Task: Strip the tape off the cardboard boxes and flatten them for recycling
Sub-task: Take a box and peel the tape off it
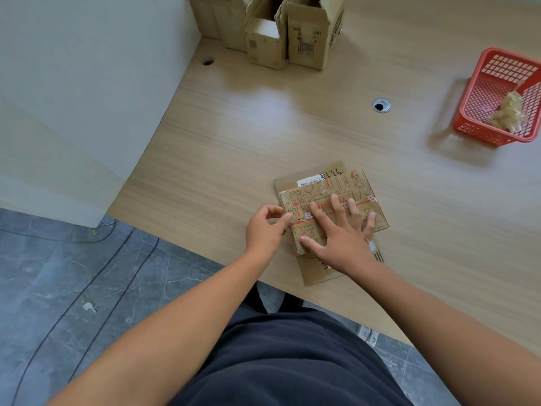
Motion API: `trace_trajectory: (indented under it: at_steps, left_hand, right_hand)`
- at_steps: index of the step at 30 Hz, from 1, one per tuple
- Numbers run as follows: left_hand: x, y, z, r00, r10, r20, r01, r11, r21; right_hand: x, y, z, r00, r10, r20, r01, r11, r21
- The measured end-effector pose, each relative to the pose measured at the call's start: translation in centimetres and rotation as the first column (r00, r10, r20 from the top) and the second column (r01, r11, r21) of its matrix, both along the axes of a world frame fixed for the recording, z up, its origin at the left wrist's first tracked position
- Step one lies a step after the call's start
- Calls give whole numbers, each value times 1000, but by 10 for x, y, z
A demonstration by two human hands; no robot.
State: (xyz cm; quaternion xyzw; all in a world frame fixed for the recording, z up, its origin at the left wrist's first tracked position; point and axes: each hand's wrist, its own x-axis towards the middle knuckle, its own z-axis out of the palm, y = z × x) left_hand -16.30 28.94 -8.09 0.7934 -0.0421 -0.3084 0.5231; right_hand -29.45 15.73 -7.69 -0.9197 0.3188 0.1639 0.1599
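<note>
Printed box (323, 191): flattened, lying face up on the counter (248, 127) near its front edge, stacked on a second flat piece.
Red-and-white strip (364, 203): runs across the printed box from its left edge to its right edge.
Right hand (342, 241): palm down on the printed box, fingers (317, 213) straight and spread, pressing it flat.
Left hand (263, 230): at the printed box's left edge, fingers curled, thumb and forefinger pinching the end of the strip.
Plain cardboard (314, 273): flat under the printed box, showing beyond its far and near sides.
Grommet hole (381, 105): in the counter, beyond the printed box.
Red basket (480, 95): well apart, beyond and right of the printed box, holding a pale crumpled wad (509, 112).
Upright boxes (310, 39): standing open-topped far beyond the printed box, at the back of the counter.
Floor (73, 273): grey tiles, left of and below the printed box.
</note>
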Motion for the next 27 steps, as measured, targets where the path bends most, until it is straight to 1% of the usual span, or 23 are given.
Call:
trace_trajectory:
  at_steps: [4,6,7,9,11,12,15,18,20,23,25,27]
  left_hand:
    - [-3,-9,3,996,6,84,-18,989,149]
    - [-6,-7,4,992,1,124,-25,982,188]
    - [-7,-5,3,992,-12,123,-12,981,191]
    - [-7,-4,2,998,-14,68,2,985,173]
    - [-8,-5,3,999,32,10,-34,987,158]
    - [-9,-6,4,999,47,17,-49,984,169]
    - [-15,-9,7,988,-10,151,-28,968,249]
    - [-20,-10,8,935,-156,317,37,936,351]
    - [-17,-9,8,901,-231,368,77,919,388]
    - [-2,-3,9,911,-241,335,111,925,363]
    - [13,5,9,935,-253,249,162,928,334]
    - [27,10,12,947,-280,156,232,935,268]
  right_hand:
    - [0,0,0,1000,2,0,-2,1000,2]
    - [-1,0,-1,1000,0,3,1,1000,-5]
    - [-1,0,-1,1000,-3,5,3,1000,-8]
    - [-1,-1,-2,1000,-4,10,4,1000,-10]
    - [0,-3,-2,1000,2,11,-2,1000,-18]
    - [0,-3,-2,1000,7,9,-7,1000,-25]
    - [-2,-3,-3,1000,17,23,-16,998,-57]
    - [-1,0,-4,999,10,34,-7,997,-78]
    - [1,3,-7,999,-16,46,19,998,-62]
    - [1,8,-10,996,-41,74,44,998,-37]
    - [0,10,-12,995,-35,91,39,998,-47]
    - [-1,11,-13,995,-38,95,43,998,-54]
